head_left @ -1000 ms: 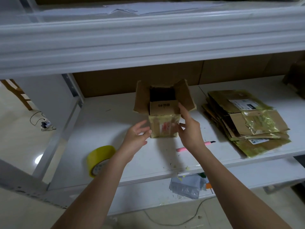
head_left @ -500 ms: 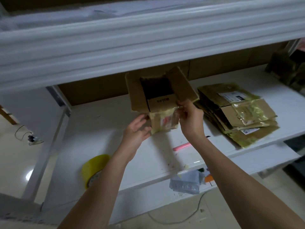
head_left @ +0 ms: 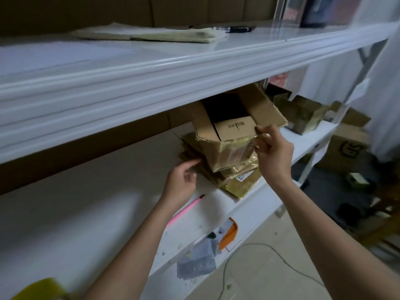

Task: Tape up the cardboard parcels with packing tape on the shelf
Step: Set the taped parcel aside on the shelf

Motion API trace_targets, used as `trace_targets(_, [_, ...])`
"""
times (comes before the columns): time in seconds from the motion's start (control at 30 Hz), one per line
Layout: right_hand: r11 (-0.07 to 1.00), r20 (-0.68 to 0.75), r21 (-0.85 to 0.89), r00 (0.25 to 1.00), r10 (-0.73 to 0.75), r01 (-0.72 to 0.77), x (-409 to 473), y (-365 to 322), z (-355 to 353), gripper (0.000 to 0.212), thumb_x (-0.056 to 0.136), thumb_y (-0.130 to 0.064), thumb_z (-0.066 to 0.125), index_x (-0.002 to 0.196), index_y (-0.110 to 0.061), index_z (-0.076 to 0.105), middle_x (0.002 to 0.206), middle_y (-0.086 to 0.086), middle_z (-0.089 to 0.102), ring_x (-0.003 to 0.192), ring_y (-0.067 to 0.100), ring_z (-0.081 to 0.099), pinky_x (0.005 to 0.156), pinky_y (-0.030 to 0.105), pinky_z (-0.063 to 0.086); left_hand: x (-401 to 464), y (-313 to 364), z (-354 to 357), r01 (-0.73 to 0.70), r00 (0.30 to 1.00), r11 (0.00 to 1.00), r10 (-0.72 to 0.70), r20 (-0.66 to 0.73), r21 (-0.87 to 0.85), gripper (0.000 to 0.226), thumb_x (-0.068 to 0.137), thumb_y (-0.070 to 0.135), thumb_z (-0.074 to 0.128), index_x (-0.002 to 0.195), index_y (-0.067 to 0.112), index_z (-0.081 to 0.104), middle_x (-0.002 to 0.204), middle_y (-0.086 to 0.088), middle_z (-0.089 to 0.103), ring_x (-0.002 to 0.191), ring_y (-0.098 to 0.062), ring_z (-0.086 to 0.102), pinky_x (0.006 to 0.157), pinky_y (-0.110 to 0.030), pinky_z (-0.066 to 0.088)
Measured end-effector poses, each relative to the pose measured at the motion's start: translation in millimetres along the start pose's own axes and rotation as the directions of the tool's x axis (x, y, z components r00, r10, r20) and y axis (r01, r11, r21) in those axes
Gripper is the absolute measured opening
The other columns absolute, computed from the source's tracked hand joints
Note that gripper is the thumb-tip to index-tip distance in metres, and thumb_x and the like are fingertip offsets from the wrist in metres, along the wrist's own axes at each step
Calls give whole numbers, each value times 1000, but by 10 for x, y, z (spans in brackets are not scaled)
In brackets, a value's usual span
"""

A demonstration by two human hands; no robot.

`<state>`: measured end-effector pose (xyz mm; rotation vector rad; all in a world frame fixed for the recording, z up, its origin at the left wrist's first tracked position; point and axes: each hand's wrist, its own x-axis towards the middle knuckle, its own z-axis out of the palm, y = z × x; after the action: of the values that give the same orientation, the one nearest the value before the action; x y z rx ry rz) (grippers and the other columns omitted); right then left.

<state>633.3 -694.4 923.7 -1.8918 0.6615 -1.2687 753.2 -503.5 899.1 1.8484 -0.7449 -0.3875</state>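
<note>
A small cardboard box (head_left: pixel 231 128) with its top flaps open is held above the white shelf (head_left: pixel 91 202), over a stack of flattened taped parcels (head_left: pixel 240 178). My right hand (head_left: pixel 272 154) grips the box at its right front corner, thumb on the flap. The box's front face is wrapped in yellowish tape. My left hand (head_left: pixel 181 180) hovers just left of the box with fingers loosely curled, holding nothing. A yellow roll of packing tape (head_left: pixel 36 289) lies at the shelf's front left, partly cut off by the frame edge.
A pink utility knife (head_left: pixel 186 210) lies on the shelf near my left wrist. The upper shelf beam (head_left: pixel 151 83) hangs just above the box. More boxes (head_left: pixel 303 113) stand at the far right. Plastic bags and an orange item (head_left: pixel 207 254) sit on the lower ledge.
My right hand has lifted the box and carried it to the right, over the stack of flat parcels. My left hand has come off the box. The view has swung right.
</note>
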Motion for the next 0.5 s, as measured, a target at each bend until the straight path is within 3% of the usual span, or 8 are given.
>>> trace_targets(0.07, [1000,-33,-9,999,27,-27,153,189,-208,34,89,18,45,99,-12,58,113,-3,67,81,-5,66,75,31,60,159,73,244,1,999,1000,-1,44,-2,42,98,0,50,131,24,59,120,6,59,107,-6,55,76,-6,42])
trace_targets(0.17, [998,-59,-11,997,54,-55,425,486,-470,34,91,16,46,95,-17,55,113,-5,66,80,-12,63,78,31,58,458,211,660,-17,998,1000,16,61,9,42,97,1,51,131,24,59,124,5,59,117,-12,55,87,-18,42])
trace_targets(0.33, [997,-42,20,997,69,-68,1080,1207,-785,33,91,15,46,98,-15,57,114,-7,66,85,-12,63,84,30,58,1059,515,1548,-47,995,999,47,83,-6,46,97,3,53,140,22,51,126,4,57,114,-8,54,83,-12,40])
trace_targets(0.4, [997,-9,22,997,79,-79,1385,1550,-915,36,90,17,45,95,-18,55,114,-7,66,86,-9,65,81,27,58,1312,614,1982,24,996,998,-20,82,-50,49,98,3,53,144,19,45,125,1,58,107,-5,54,84,-16,45])
trace_targets(0.5, [998,34,-8,997,69,-69,1785,2054,-1134,38,89,17,47,89,-20,53,114,-7,65,87,-3,67,79,22,57,1617,770,2611,90,989,994,-82,122,-61,50,98,1,52,146,12,41,118,5,61,95,-2,56,72,-8,46])
